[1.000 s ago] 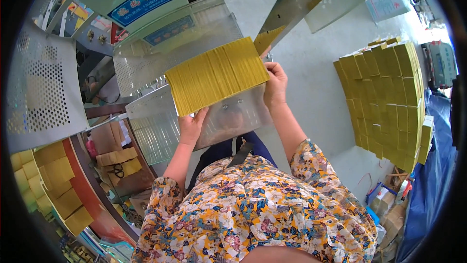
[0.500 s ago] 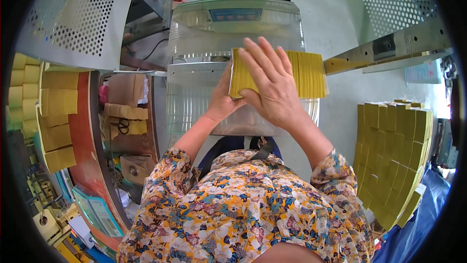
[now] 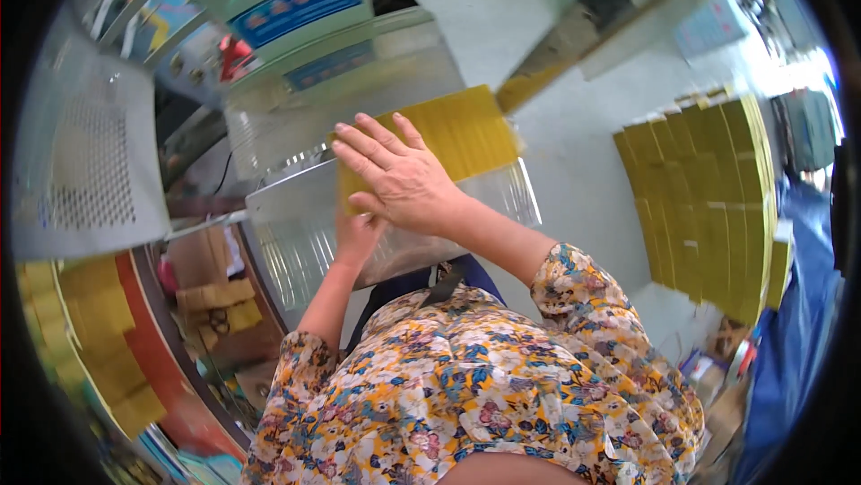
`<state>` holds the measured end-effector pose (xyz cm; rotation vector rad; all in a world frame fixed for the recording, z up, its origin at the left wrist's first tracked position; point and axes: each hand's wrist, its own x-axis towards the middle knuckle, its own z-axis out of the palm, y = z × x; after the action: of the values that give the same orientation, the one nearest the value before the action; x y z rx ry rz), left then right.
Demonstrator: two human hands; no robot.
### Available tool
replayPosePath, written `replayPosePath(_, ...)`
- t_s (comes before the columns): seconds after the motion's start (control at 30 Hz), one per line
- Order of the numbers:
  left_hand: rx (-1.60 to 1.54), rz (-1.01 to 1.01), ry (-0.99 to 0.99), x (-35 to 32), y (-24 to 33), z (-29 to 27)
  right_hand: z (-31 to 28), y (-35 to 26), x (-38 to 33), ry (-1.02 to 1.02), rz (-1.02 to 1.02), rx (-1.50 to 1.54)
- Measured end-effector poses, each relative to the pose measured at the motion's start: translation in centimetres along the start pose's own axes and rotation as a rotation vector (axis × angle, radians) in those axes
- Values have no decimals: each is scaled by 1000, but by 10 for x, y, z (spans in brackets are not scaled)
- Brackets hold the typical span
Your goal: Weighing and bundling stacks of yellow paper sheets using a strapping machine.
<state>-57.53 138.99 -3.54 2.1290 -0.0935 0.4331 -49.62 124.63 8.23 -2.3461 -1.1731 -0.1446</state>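
Observation:
A long bundle of yellow paper (image 3: 462,134), with fine lines across its top, is held over a clear, ribbed machine tray (image 3: 296,247). My right hand (image 3: 404,182) lies across the near left part of the bundle, its fingers stretched out and slightly spread. Below it, my left hand (image 3: 357,236) grips the bundle's left end from the near side. Most of the left fingers are hidden behind the paper and the right hand.
To the right, a tall block of stacked yellow bundles (image 3: 700,198) stands beside a blue sheet (image 3: 798,288). A metal bar (image 3: 574,37) juts in beyond the bundle. Perforated panel (image 3: 99,162), cardboard boxes and scissors (image 3: 218,320) are at the left, near a red-brown board (image 3: 161,368).
My view has swung to the right, so the surroundings appear shifted and tilted. Both hands remain at the bundle's left end, the right one still flat on it.

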Motion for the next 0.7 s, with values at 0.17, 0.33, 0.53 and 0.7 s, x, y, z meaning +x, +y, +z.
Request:
replayPosePath(0.17, -89, -134, -105, -4, -5, -7, -74, 19, -76, 407, 309, -68)
replayPosePath(0.33, -44, -155, -57, -2, 8, 2, -60, 50, -139, 301, 435, -50)
replayPosePath(0.53, -147, -296, -136, -6, -8, 2, -35, 117, -155, 823, 695, 843)
replayPosePath(0.7, -68, -124, -181, -7, -16, -5, 14, 116, -142, 554, 908, 1346)
